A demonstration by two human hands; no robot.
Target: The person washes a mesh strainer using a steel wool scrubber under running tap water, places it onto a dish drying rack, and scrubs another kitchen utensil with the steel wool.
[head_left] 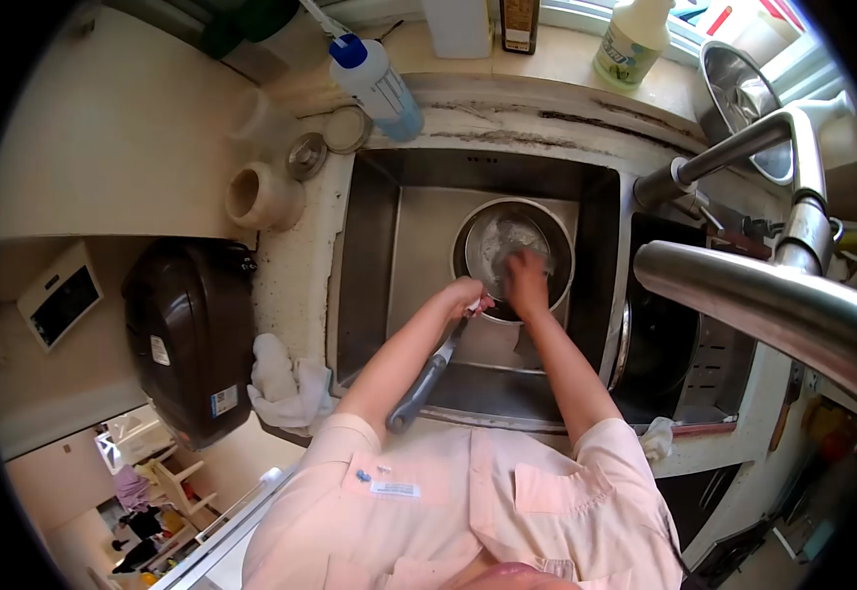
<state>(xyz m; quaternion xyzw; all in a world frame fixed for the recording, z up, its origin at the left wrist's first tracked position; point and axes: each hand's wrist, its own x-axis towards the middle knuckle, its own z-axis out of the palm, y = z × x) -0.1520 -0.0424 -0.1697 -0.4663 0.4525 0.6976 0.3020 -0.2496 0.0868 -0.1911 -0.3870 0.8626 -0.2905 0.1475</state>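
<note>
Saucepan (pixel 513 258) handle (pixel 427 379) runs toward 7 o'clock; left hand (pixel 468 294) grips it, right hand (pixel 527 280) presses inside.

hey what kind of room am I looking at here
Most likely a home kitchen: a steel sink with a faucet over it, a pan being scrubbed inside, and a dish soap bottle on the ledge.

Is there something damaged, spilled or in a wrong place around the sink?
Yes. The counter edge behind the sink has dark, cracked-looking streaks, like worn sealant or grime. A white cloth lies crumpled at the sink's front left corner. Nothing looks spilled.
</note>
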